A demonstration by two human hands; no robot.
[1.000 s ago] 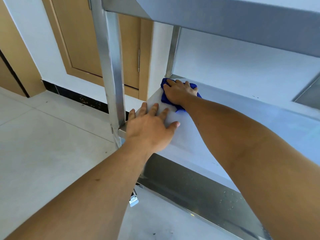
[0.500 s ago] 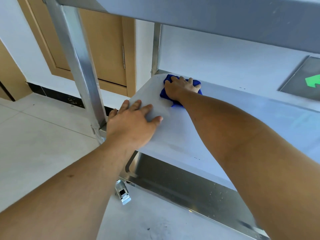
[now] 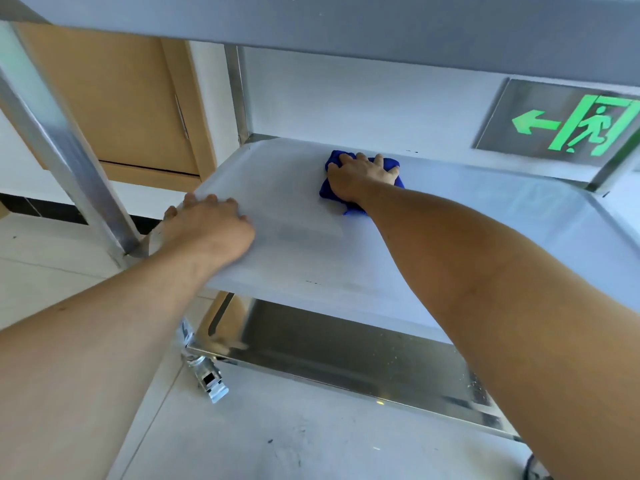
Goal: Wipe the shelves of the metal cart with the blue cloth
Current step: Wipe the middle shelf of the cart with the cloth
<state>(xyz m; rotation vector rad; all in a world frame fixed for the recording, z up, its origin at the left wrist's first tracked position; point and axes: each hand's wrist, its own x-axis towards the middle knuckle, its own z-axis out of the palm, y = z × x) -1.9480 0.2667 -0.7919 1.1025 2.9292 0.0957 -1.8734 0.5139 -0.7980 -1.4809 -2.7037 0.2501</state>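
— Where was the blue cloth (image 3: pixel 360 188) at that moment?

— It lay on the middle shelf (image 3: pixel 450 202) of the metal cart (image 3: pixel 346 26), near the back edge of that shelf, and closer to the shelf's left end than to its right end. The right hand (image 3: pixel 360 176) pressed flat on top of it. The fingers (image 3: pixel 379 160) were spread and nearly straight and pointed to the back edge; they pushed the cloth down and did not clench around it.

— And the other hand?

— The left hand (image 3: pixel 211 226) rested on the front left corner of the same shelf, beside the front left post (image 3: pixel 65 161). Its fingers were slightly bent over the surface, and they held nothing. I think it only steadied the cart.

— Which way was free for the next stroke?

— The long axis of the shelf ran left to right. To the right of the cloth the shelf was open up to its right end, below the green exit sign (image 3: pixel 568 123) on the wall behind. Behind the cloth almost no room was left. Between the cloth and the front edge lay a wide bare band, but the right forearm crossed it. So I judge a sweep to the right along the back edge as the easiest move, and the right hand was the nearer one for it.

— Was more work left?

— Probably yes. The bottom shelf (image 3: pixel 346 348) showed small specks.
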